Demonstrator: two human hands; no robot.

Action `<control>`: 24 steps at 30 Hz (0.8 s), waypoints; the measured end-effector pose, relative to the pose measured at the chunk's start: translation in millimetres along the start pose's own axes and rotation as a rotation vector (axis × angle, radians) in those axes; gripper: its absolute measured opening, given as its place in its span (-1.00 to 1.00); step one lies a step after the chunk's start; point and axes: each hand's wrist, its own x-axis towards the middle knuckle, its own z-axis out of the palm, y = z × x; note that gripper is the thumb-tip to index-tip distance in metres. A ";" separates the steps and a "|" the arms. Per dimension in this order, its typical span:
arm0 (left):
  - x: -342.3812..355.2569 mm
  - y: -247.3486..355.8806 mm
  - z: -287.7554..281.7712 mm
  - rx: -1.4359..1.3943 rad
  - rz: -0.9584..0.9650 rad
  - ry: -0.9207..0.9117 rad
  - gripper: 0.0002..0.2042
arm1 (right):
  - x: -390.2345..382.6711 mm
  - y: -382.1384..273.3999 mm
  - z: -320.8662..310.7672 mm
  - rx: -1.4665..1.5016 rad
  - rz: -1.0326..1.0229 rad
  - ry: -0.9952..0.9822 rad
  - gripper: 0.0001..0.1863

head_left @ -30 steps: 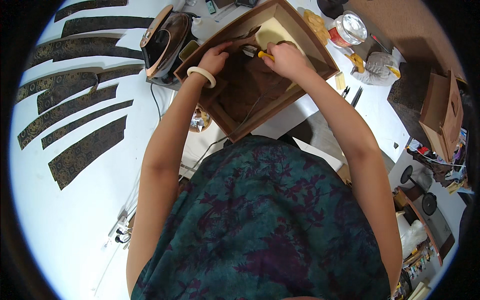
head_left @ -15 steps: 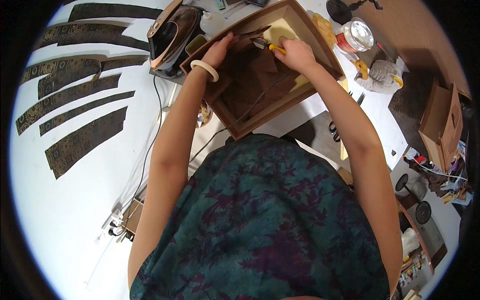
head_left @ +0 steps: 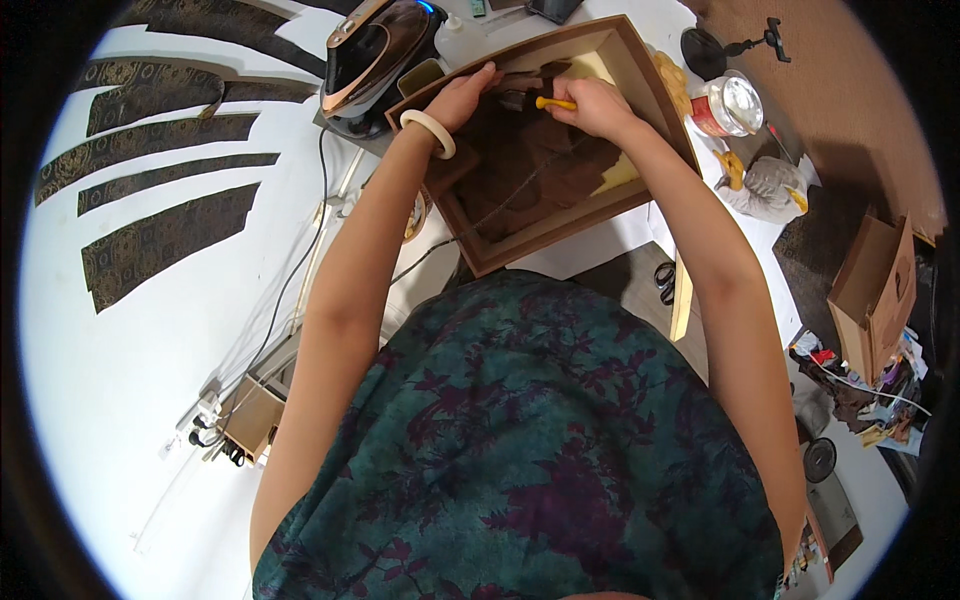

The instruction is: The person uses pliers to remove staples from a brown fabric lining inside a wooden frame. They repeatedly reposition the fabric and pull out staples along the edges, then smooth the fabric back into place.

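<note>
A brown open-topped box [head_left: 560, 238] sits tilted across the far middle, with dark brown material [head_left: 540, 165] covering much of its inside and cream patches [head_left: 622, 175] showing towards the right. My right hand [head_left: 597, 105] reaches in, fingers closed round the yellow handle of a flat brush [head_left: 556, 103]. Its dark head points left, low against the brown material near the far wall. My left hand [head_left: 462, 100], with a cream bangle on its wrist, lies with fingers stretched along the box's far left side. It holds nothing.
A black-and-copper iron [head_left: 375, 55] and white bottle [head_left: 460, 40] stand beyond the box's left. Patterned dark strips [head_left: 170, 235] lie at left. A jar [head_left: 727, 105], a grey-and-yellow glove [head_left: 765, 185], scissors [head_left: 665, 282] and a second box [head_left: 872, 295] are at right. A cord [head_left: 430, 265] crosses the box.
The whole view has shifted, so the box and the things around it appear further right and slightly lower. The brush stays in my right hand, and its head sits over darker material.
</note>
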 end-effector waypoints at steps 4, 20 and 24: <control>8.2 -19.9 -9.3 0.046 -0.008 0.014 -0.38 | 7.1 0.2 0.9 0.011 -0.004 -0.011 -0.68; -43.2 17.4 15.0 1.937 -0.043 -0.396 -0.53 | -11.8 -14.2 9.8 0.087 -0.108 0.036 -0.69; -45.6 32.7 16.0 1.739 -0.098 -0.339 -0.54 | -4.2 -13.4 17.3 0.073 -0.028 0.055 -0.69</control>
